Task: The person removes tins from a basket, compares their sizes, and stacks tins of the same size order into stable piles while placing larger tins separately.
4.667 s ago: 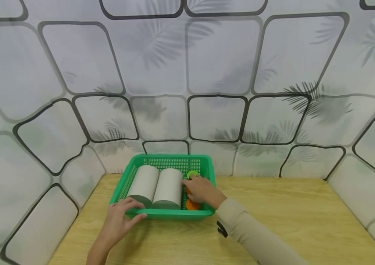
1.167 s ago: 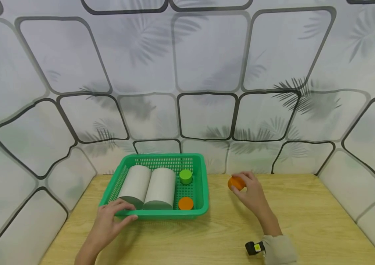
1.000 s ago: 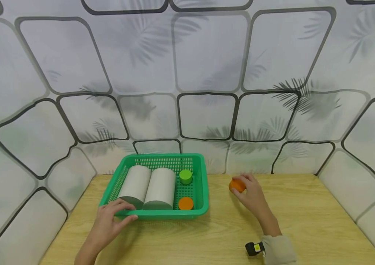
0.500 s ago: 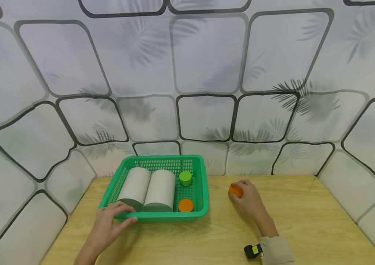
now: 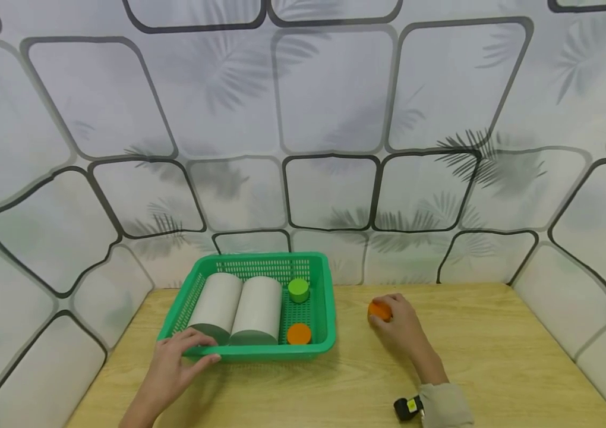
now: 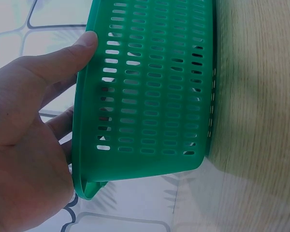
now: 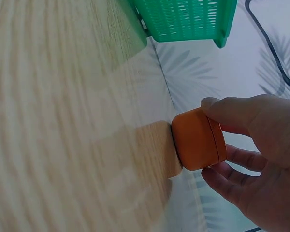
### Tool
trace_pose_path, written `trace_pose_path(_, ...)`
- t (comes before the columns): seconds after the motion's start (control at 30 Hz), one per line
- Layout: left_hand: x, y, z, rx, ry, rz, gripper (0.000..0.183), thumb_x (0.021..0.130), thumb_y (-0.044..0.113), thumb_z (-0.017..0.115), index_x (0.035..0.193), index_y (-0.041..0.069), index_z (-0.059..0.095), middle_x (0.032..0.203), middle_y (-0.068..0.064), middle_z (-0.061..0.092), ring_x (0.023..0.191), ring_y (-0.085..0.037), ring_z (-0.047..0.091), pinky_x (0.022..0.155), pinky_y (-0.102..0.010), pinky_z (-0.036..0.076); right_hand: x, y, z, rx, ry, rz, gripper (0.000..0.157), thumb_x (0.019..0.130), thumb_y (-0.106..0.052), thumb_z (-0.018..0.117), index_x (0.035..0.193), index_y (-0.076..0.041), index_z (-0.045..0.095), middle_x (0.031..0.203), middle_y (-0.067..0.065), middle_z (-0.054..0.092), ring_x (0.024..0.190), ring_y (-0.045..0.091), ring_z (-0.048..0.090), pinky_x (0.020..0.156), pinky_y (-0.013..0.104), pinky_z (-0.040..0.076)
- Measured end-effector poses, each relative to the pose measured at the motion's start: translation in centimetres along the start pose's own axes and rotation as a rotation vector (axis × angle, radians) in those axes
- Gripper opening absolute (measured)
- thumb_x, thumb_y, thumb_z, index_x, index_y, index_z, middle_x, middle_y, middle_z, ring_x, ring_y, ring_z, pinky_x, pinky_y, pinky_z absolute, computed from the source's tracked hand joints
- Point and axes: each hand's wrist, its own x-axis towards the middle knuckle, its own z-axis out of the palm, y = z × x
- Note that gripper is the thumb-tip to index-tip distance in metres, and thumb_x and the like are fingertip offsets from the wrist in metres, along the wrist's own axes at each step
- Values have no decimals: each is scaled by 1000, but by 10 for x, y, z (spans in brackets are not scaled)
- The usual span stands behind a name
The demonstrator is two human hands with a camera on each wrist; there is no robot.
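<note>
My left hand (image 5: pixel 171 365) grips the front left rim of a green plastic basket (image 5: pixel 260 352). In the left wrist view the thumb (image 6: pixel 88 41) presses the basket's outer wall, with the other fingers behind the rim. My right hand (image 5: pixel 403 324) pinches a small round orange container (image 5: pixel 379 310) with a lid seam, to the right of the basket. The right wrist view has the orange container (image 7: pixel 197 140) standing on the tabletop between thumb and fingers. Inside the basket lie two white rolls (image 5: pixel 216 306), a green round container (image 5: pixel 298 290) and another orange container (image 5: pixel 299 334).
The pale wooden table (image 5: pixel 474 351) stretches to both sides of the basket. A patterned white cloth wall (image 5: pixel 335 196) closes in the back and sides. A small black wrist camera (image 5: pixel 407 408) sits at the right cuff.
My right hand has come out of the basket with an orange container, carried it right and lowered it to the table. The left hand still holds the rim.
</note>
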Motion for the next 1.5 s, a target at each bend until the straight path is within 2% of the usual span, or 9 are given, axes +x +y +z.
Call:
trace_pose_path(0.17, -2, -4, 1, 2, -13, -12, 21, 71, 31, 83, 87, 29, 69, 88, 21, 60, 87, -7, 57, 75, -41, 33, -1, -1, 0, 2, 19, -15, 35, 80, -14, 77, 112, -4, 66, 111, 15, 56, 97, 32, 57, 78, 45, 51)
trace_pose_path(0.37, 0, -3, -1, 3, -14, -12, 21, 71, 30, 83, 87, 29, 69, 88, 21, 60, 87, -8, 57, 76, -42, 33, 0, -7, -7, -15, 85, -96, 37, 76, -8, 79, 110, -3, 66, 108, 16, 57, 90, 31, 57, 69, 40, 49)
trace_pose_path(0.53, 1, -2, -2, 2, -1, 10, 21, 71, 29, 83, 87, 30, 68, 88, 21, 60, 86, -9, 57, 75, -43, 34, 1, -16, -16, 7, 102, -139, 38, 77, -10, 79, 112, -5, 65, 111, 15, 57, 92, 31, 56, 72, 44, 50)
trace_pose_path(0.67, 2, -2, -2, -3, 5, 20, 22, 71, 28, 83, 87, 31, 68, 88, 21, 60, 85, -8, 58, 74, -42, 33, 1, -26, -22, 57, 86, -151, 38, 81, -15, 77, 116, -8, 64, 113, 12, 56, 97, 31, 57, 77, 48, 52)
trace_pose_path(1.07, 2, -4, 2, -23, -10, 0, 22, 71, 30, 83, 87, 31, 68, 88, 20, 60, 87, -7, 57, 75, -39, 30, -5, -65, -38, 128, 52, -209, 39, 82, -20, 76, 118, -16, 63, 115, 4, 57, 97, 25, 60, 81, 46, 52)
trace_pose_path(1.37, 1, -3, 3, -17, -21, -30, 22, 71, 28, 83, 86, 31, 68, 87, 21, 60, 86, -7, 57, 75, -38, 30, -7, -89, -31, 190, -27, -295, 42, 82, -21, 76, 122, -21, 61, 117, -1, 56, 99, 14, 57, 80, 40, 52)
trace_pose_path(1.5, -1, -4, 2, -13, -24, -42, 22, 71, 30, 83, 86, 31, 68, 87, 21, 60, 87, -8, 57, 75, -38, 29, -4, -99, -23, 179, -67, -346, 42, 82, -18, 76, 121, -18, 62, 117, -3, 56, 101, 11, 54, 82, 36, 50)
